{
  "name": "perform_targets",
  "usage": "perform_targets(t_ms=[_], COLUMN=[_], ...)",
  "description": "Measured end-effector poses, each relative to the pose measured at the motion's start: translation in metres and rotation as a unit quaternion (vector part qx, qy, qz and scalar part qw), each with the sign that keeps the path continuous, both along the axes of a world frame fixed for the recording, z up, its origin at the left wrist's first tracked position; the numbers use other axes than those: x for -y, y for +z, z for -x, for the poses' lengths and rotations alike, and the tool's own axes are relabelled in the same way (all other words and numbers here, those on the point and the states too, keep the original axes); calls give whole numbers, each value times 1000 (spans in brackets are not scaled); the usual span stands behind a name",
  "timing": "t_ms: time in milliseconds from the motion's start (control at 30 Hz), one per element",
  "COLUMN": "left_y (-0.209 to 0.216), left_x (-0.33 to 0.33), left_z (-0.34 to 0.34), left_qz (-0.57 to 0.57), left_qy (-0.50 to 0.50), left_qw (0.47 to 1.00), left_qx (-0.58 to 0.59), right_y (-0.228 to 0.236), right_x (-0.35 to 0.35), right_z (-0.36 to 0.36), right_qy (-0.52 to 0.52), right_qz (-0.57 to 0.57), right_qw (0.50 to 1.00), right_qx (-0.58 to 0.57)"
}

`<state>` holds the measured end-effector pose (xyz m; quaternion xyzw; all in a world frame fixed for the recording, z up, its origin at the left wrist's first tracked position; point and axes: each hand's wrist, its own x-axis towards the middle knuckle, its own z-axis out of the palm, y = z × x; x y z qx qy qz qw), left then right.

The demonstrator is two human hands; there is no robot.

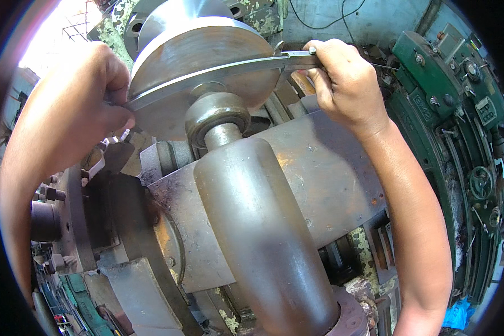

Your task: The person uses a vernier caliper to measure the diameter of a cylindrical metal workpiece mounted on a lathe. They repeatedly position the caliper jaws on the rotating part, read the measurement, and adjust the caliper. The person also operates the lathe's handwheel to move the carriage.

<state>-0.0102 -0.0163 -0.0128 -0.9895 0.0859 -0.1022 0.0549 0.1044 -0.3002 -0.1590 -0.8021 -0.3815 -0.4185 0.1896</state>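
Observation:
A long metal vernier caliper (218, 71) lies across the face of a round steel disc (207, 45). Its left end is pinched by my left hand (98, 89) at the disc's left rim, where the fingers partly hide it. Around the caliper's sliding part, just past the disc's right rim, my right hand (347, 81) is closed, thumb and fingers gripping it. The rounded head of a tailstock centre (214, 115) meets the middle of the disc, below the caliper. Behind it, a thick steel cylinder (257, 218) runs toward me.
A flat metal plate (330, 162) lies under the cylinder. Left stands a dark tool post (75, 218) with protruding bolts. Green machinery (431, 84) with knobs and a handwheel fills the right side. A blue plastic bag (458, 313) sits at lower right.

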Motion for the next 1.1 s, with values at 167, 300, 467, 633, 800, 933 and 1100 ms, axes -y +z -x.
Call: perform_targets(t_ms=[167,300,467,633,800,933,1100], left_y=[0,6,7,8,7,8,5], left_x=[0,5,7,5,6,5,3], left_z=[2,-2,-6,-7,-5,-6,-5], left_qz=[-25,-15,-21,-13,18,17,9], left_qy=[-16,89,76,86,82,88,65], left_qw=[1000,994,994,992,993,992,996], left_qx=[2,-65,-76,-92,-87,-90,-62], right_y=[2,4,4,2,1,2,1], right_x=[-2,-2,-3,-2,-3,-1,-1], right_z=[-2,-3,-3,-1,0,0,0], right_qy=[6,7,21,15,1,11,24], right_qz=[-16,-21,-28,-24,-24,-17,-26], right_qw=[999,999,999,999,1000,999,999], right_qx=[31,23,39,27,17,26,35])
